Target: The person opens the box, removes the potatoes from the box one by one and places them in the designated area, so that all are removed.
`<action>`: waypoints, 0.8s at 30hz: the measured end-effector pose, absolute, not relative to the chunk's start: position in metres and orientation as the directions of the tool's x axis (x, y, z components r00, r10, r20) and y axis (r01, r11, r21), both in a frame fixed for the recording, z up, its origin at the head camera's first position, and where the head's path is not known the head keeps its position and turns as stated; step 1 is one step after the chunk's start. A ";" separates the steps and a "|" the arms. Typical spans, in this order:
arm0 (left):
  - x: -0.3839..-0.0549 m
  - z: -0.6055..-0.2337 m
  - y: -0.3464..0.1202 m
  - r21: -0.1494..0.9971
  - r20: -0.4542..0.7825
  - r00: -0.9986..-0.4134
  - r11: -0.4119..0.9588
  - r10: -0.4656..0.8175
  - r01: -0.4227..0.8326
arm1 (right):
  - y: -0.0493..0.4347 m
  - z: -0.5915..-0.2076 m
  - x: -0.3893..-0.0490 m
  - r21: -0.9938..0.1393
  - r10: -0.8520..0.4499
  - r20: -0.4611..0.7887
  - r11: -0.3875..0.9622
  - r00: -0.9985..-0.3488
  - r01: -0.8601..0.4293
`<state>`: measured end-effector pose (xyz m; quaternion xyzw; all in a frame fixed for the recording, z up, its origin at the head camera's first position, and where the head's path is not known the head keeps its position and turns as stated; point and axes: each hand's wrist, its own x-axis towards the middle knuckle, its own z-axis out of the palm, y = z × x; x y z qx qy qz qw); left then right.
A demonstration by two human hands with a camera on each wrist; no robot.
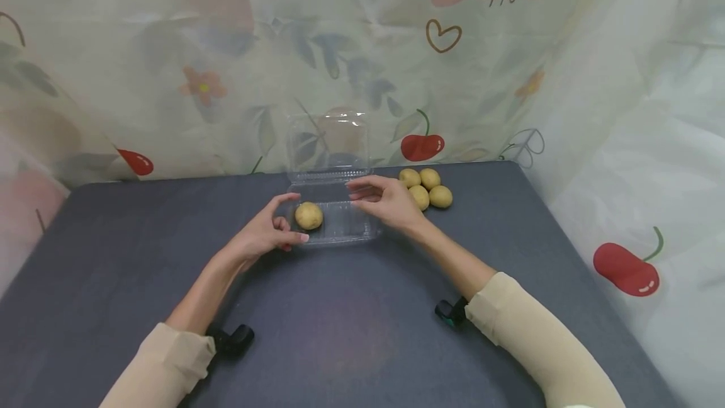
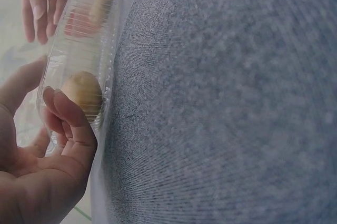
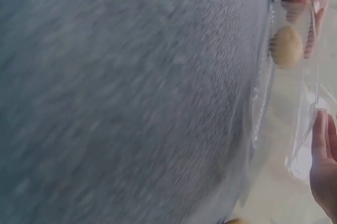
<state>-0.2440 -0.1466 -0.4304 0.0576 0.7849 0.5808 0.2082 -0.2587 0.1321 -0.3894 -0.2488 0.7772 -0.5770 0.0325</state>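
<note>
A clear plastic clamshell container point(image 1: 345, 222) lies on the table with its lid point(image 1: 328, 143) raised at the back. One potato point(image 1: 308, 216) sits inside at the left end. My left hand point(image 1: 270, 226) holds that end, thumb along the front wall and index finger reaching to the back; the left wrist view shows its fingertips point(image 2: 55, 98) against the wall by the potato. Over the container's right part is my right hand point(image 1: 391, 201), its fingers stretched to the left with nothing between them. In the right wrist view, those fingers point(image 3: 320, 134) overlap the clear plastic.
Several potatoes point(image 1: 440, 196) are grouped right of the container, partly behind my right hand. The dark grey table point(image 1: 340, 320) meets a patterned curtain point(image 1: 362, 49) at the back, and a pale sheet point(image 1: 651, 143) hangs along the right side.
</note>
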 end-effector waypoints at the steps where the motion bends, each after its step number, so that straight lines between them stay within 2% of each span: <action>1: -0.244 -0.430 -0.147 0.936 -0.261 -0.907 0.317 0.332 -0.153 | 0.129 -0.388 -0.258 -0.912 -0.427 0.228 0.222 -0.875 -0.346; 5: -0.246 -0.430 -0.147 0.940 -0.256 -0.905 0.306 0.340 -0.151 | 0.121 -0.387 -0.259 -0.896 -0.444 0.192 0.284 -0.875 -0.341; 11: -0.246 -0.431 -0.147 0.944 -0.252 -0.904 0.293 0.346 -0.151 | 0.111 -0.411 -0.279 -0.879 -0.468 0.153 0.339 -0.871 -0.337; 24: -0.244 -0.432 -0.146 0.946 -0.257 -0.900 0.282 0.351 -0.160 | 0.093 -0.415 -0.284 -0.853 -0.493 0.088 0.411 -0.866 -0.321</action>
